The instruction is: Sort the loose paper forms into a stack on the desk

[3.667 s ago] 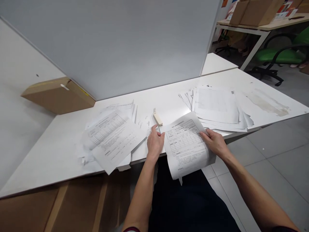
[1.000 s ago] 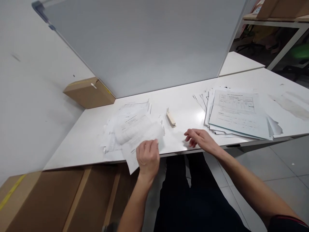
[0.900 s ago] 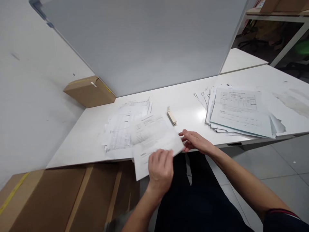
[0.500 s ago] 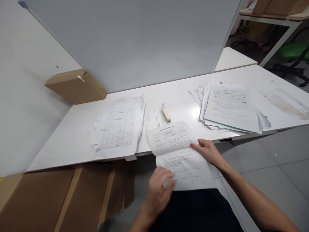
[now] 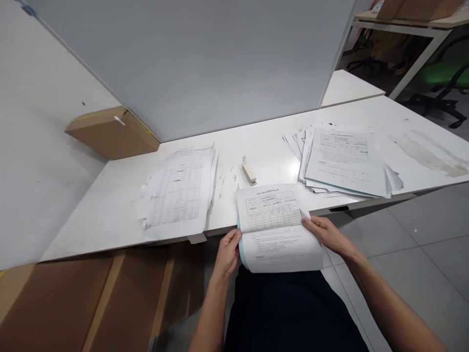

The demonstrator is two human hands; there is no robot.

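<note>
White tabletop [image 5: 110, 205] against a grey partition panel [image 5: 190, 63]; a cardboard box [image 5: 110, 132] sat off its far left corner, tiled floor to the right. A paper set [image 5: 274, 227] with a printed form on top straddled the near edge at the middle, its lower half hanging over the lap, a pale blue sheet showing under its left side. The left hand [image 5: 227, 252] pinched that left side, thumb on top and fingers beneath. The right hand [image 5: 324, 234] lay on the right side, fingers loosely curled; whether it gripped or merely pressed could not be made out. A cream stapler [image 5: 249, 172] sat just beyond the set's far edge. A flat stack of forms [image 5: 179, 195] lay toward the left, a fanned stack of sheets [image 5: 346, 159] toward the right. To do this well, I judged: square the sheets against the near edge, keep both sides pinched so the blue sheet does not slip, and align the corners before anything else.
</note>
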